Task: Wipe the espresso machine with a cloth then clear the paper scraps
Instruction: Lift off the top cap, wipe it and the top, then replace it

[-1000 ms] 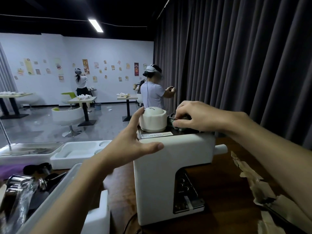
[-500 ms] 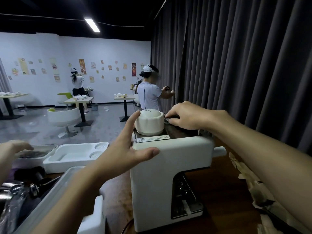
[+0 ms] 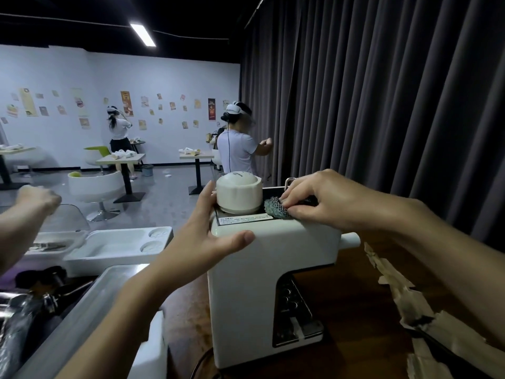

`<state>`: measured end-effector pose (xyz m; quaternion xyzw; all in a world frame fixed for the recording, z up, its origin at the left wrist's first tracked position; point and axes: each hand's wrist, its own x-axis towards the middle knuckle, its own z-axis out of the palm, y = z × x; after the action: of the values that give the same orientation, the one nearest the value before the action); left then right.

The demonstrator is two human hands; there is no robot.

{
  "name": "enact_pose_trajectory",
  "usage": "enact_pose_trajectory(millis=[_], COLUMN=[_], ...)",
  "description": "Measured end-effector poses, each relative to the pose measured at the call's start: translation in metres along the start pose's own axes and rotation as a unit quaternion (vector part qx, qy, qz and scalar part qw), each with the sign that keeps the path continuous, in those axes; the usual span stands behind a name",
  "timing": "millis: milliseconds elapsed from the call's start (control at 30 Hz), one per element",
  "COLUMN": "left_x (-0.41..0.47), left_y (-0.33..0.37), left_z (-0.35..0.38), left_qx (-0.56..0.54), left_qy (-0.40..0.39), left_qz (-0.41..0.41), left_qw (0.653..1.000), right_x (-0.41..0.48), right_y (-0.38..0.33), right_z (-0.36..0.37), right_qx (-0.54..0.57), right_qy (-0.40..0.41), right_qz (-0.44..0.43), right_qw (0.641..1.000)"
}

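A white espresso machine stands on the wooden table in front of me. My left hand braces its upper left corner, thumb along the front edge and fingers up beside the round white cap. My right hand pinches a dark checked cloth and presses it on the machine's top, just right of the cap. Torn brown paper scraps lie on the table to the right of the machine.
White foam trays and a grey bin rim sit to the left, with metal parts beside them. Another person's arm reaches in at far left. A dark curtain hangs right. Two people stand at tables behind.
My right hand has slid the cloth toward the front of the machine's top, so more cloth shows beside the cap. The other person's arm at left has risen further into view.
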<state>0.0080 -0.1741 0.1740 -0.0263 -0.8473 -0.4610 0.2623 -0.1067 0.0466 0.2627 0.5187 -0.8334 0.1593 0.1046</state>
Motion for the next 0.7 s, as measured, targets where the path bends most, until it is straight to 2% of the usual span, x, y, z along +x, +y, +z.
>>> enact_pose_trajectory(millis=[133, 433, 700], left_x=[-0.001, -0.001, -0.002], left_y=[0.0, -0.006, -0.007], left_z=[-0.001, -0.001, 0.0], left_qx=[0.011, 0.035, 0.031], left_qy=[-0.006, 0.007, 0.01], left_qz=[0.025, 0.023, 0.024], left_qw=[1.0, 0.999, 0.999], right_x=[0.029, 0.081, 0.062], right_y=[0.01, 0.022, 0.009], right_z=[0.005, 0.022, 0.013], right_qx=[-0.023, -0.016, -0.053], right_qy=[-0.022, 0.007, -0.029], right_qz=[0.034, 0.083, 0.076], right_qw=[0.999, 0.996, 0.995])
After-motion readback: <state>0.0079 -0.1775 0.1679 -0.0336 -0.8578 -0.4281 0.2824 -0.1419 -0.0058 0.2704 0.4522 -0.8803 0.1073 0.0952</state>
